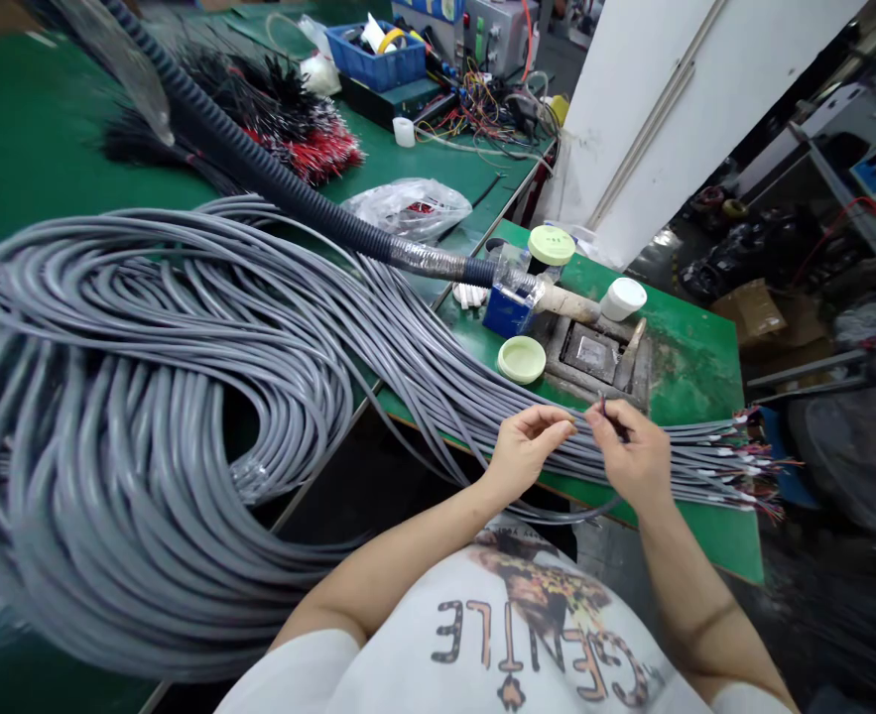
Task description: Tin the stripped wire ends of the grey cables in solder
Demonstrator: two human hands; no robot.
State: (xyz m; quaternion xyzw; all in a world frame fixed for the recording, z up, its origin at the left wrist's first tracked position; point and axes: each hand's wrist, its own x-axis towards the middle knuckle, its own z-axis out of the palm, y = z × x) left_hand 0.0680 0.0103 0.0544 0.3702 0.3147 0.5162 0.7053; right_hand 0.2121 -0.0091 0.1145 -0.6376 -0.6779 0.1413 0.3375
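Note:
My left hand (528, 448) is pinched, thumb against fingertips, above a bundle of grey cables (438, 357); what lies in the pinch is too small to make out. Close by on its right, my right hand (632, 454) is closed on a thin dark wire (602, 401), its tip showing above the thumb and finger. Beneath both hands the grey cables run rightward across the green board. Their stripped ends (761, 466) fan out at the right in several coloured wires with white pieces.
Behind my hands sits a solder pot (593, 352) with an open pale-green lid (522, 359) and a white-capped jar (623, 297). A ribbed hose (296, 203) crosses overhead. Coiled cables (147, 416) fill the left. A blue bin (378, 61) stands at the back.

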